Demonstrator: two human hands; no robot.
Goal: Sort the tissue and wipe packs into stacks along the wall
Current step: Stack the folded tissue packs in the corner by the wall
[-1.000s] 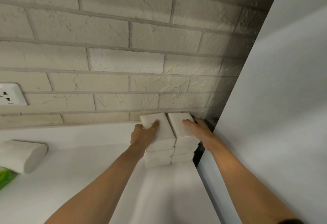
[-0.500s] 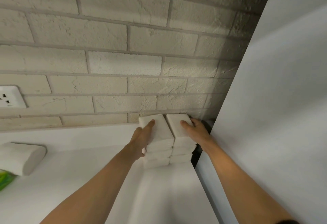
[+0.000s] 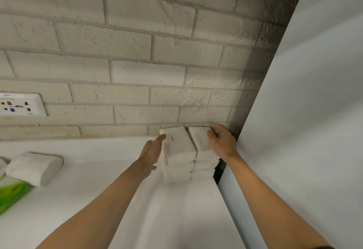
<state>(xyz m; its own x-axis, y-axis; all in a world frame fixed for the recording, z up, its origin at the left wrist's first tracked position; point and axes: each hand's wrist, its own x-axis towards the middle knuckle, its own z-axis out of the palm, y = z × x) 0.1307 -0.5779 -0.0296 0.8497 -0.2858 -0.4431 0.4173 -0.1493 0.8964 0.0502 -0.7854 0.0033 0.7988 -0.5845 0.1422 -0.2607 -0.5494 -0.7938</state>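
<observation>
Two stacks of white tissue packs stand side by side against the brick wall, at the right end of the white counter (image 3: 102,186). The left stack (image 3: 179,156) and the right stack (image 3: 203,156) are each three packs high. My left hand (image 3: 152,153) lies flat against the left side of the left stack, fingers straight and together. My right hand (image 3: 222,142) rests on the top pack of the right stack, fingers curled over its far right corner. Neither hand lifts a pack.
A loose white tissue pack (image 3: 34,168) lies at the left of the counter, partly over a green wipe pack (image 3: 11,193). A wall socket (image 3: 21,104) sits on the brick wall at left. A tall white panel (image 3: 304,111) bounds the counter on the right.
My left hand slid off the top of the left stack to its left side and flattened. My right hand moved further back along the right stack's top.
</observation>
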